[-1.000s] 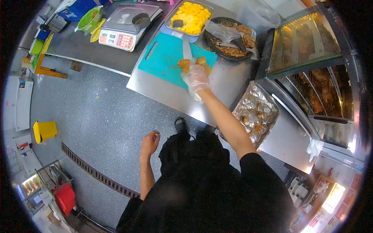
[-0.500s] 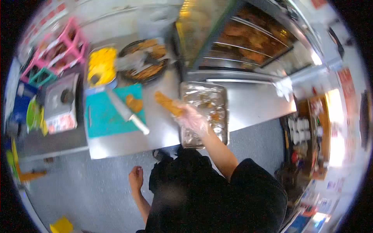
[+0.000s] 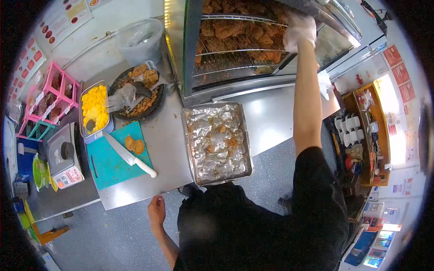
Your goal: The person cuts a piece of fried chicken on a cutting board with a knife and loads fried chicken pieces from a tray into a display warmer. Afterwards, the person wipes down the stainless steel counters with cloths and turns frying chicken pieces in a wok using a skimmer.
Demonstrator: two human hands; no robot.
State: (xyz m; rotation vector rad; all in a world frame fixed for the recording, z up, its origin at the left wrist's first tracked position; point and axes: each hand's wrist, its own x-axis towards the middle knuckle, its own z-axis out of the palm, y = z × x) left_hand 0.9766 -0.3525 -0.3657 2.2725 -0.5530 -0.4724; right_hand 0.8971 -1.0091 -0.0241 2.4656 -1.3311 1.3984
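Note:
My right hand (image 3: 300, 34), in a clear plastic glove, reaches to the opening of a heated display cabinet (image 3: 199, 97). It is blurred and its fingers are hard to make out; I cannot see what it holds. Fried breaded pieces (image 3: 228, 29) lie on the wire racks beside it. My left hand (image 3: 157, 210) hangs below the counter's front edge, its bare fingers loosely curled around nothing. On the counter, a foil-lined tray (image 3: 212, 167) holds crumbs and small bits. A knife (image 3: 131, 156) and fried pieces (image 3: 134, 144) rest on a teal cutting board (image 3: 108, 169).
Behind the board stand a container of yellow food (image 3: 95, 106) and a black pan (image 3: 156, 106) of fried pieces with tongs. A clear tub (image 3: 140, 43) is at the back. Farther left are a scale (image 3: 68, 153) and a pink rack (image 3: 52, 95).
My right hand, which held a long fried breaded piece above the counter, has moved up and right to the cabinet. That piece no longer shows. My left hand stays low.

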